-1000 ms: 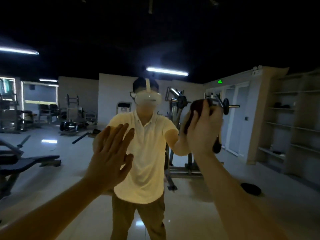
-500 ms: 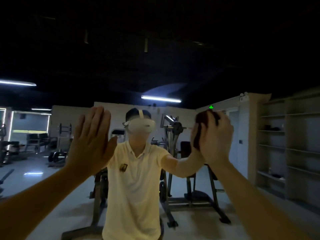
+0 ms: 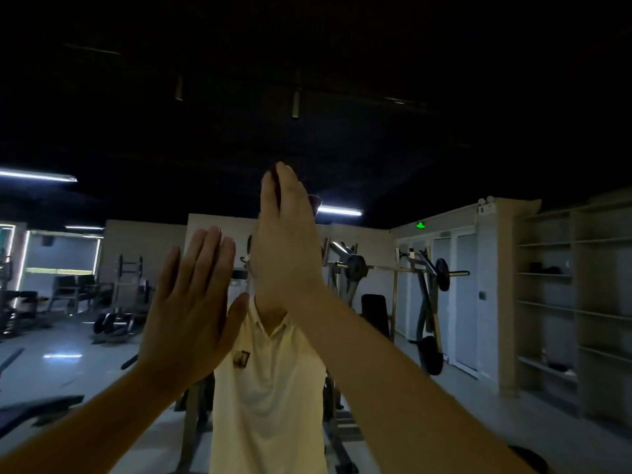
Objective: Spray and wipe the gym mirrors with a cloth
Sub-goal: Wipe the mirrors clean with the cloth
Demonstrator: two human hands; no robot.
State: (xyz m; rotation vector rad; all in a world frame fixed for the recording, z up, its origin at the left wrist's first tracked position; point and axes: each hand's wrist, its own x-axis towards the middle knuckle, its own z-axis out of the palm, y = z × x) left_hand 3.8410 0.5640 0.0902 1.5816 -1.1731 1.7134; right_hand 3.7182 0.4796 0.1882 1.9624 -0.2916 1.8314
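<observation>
A large gym mirror [image 3: 444, 165] fills the whole view and reflects a person in a pale polo shirt. My right hand [image 3: 285, 248] is raised high at the centre, pressing a dark cloth [image 3: 273, 174] flat against the glass. Only a dark edge of the cloth shows past my fingertips. My left hand [image 3: 189, 309] rests lower and to the left, palm flat toward the mirror, fingers together and holding nothing. No spray bottle is in sight.
The mirror reflects a dim gym: a barbell rack [image 3: 424, 271] at centre right, benches and machines [image 3: 113, 295] at the left, open shelving [image 3: 561, 302] at the right, doors under a green exit sign [image 3: 420, 225].
My right hand has slid the cloth left and upward across the glass, from the right side to the centre. My left hand has shifted right and slightly lower. The view has tilted up.
</observation>
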